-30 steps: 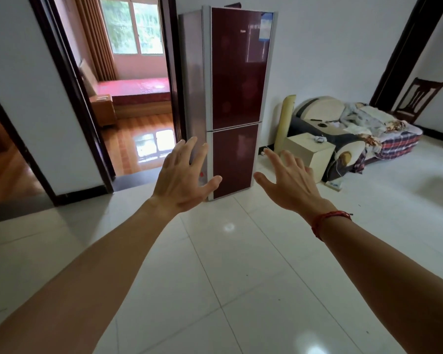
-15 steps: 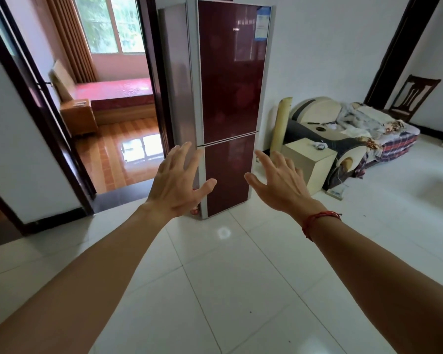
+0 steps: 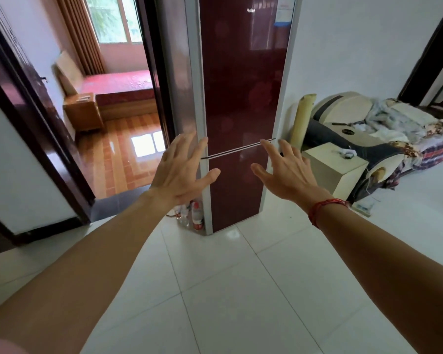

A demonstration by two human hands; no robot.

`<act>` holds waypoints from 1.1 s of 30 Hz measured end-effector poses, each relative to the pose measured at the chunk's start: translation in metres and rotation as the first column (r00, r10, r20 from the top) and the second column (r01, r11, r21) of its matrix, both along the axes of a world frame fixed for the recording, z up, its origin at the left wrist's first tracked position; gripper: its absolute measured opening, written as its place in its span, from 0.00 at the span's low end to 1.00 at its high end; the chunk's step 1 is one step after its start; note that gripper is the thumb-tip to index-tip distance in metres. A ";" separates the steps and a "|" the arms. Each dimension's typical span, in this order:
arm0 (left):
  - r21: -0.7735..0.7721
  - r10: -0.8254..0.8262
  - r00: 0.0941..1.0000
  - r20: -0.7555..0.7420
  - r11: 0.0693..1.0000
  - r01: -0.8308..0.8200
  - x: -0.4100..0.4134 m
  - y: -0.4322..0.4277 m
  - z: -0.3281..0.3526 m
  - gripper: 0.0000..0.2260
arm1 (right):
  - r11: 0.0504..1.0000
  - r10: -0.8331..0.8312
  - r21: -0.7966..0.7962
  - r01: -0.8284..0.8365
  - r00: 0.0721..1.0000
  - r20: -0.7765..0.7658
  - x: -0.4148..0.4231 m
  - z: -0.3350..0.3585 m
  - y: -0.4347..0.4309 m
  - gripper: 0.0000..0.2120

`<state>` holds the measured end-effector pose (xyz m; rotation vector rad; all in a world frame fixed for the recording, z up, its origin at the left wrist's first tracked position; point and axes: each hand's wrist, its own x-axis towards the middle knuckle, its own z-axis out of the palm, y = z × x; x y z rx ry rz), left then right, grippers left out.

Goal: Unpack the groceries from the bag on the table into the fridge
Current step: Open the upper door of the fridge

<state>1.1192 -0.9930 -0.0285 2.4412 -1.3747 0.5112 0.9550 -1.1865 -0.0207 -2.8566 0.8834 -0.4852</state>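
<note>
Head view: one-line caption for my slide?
Open left hand and open right hand reach toward the closed, tall dark-red glossy fridge.

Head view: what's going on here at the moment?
A person stands facing the dark red fridge, with the left hand and the right hand held out toward it, fingers spread, holding nothing. Both fridge doors are shut. A few bottles stand on the floor at the fridge's left corner.

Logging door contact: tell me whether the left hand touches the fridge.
Apart. Head view: the open left hand hovers well short of the fridge, only overlapping it visually.
</note>
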 end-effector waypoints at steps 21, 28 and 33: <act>-0.016 -0.020 1.000 -0.024 1.000 0.020 0.284 -0.156 -0.023 0.38 | 1.000 -0.006 -0.012 0.005 0.997 -0.079 0.272 -0.021 -0.156 0.33; -0.001 -0.052 0.997 -0.055 0.999 0.052 0.373 -0.193 -0.015 0.38 | 0.999 -0.038 0.013 0.039 0.997 -0.067 0.358 -0.014 -0.185 0.33; -0.040 -0.090 0.994 -0.064 0.995 0.088 0.416 -0.220 -0.008 0.38 | 0.998 -0.068 0.013 0.069 0.997 -0.044 0.396 -0.008 -0.200 0.35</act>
